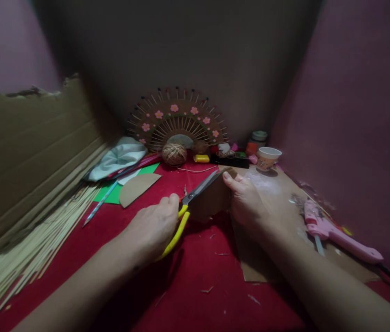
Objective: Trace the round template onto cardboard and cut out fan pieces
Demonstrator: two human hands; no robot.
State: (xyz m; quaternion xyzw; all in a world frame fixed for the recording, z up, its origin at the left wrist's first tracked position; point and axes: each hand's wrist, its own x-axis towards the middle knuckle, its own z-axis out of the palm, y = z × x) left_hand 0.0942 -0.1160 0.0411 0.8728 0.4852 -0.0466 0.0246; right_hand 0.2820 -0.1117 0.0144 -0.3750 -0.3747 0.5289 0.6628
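Scissors step: it seems to be trimming of the cardboard piece (212, 198), held between both hands above the red surface (195, 295).
Left hand (156, 221): fingers curled around the scissors (200, 186).
Right hand (248, 203): fingers pinching the cardboard piece.
Next cut: calls, I think, for steady holding.
Around: glue gun (340, 237) at right, sticks (42, 235) at left.
Obstacle: perhaps the cardboard sheet (257, 265) below the right hand.
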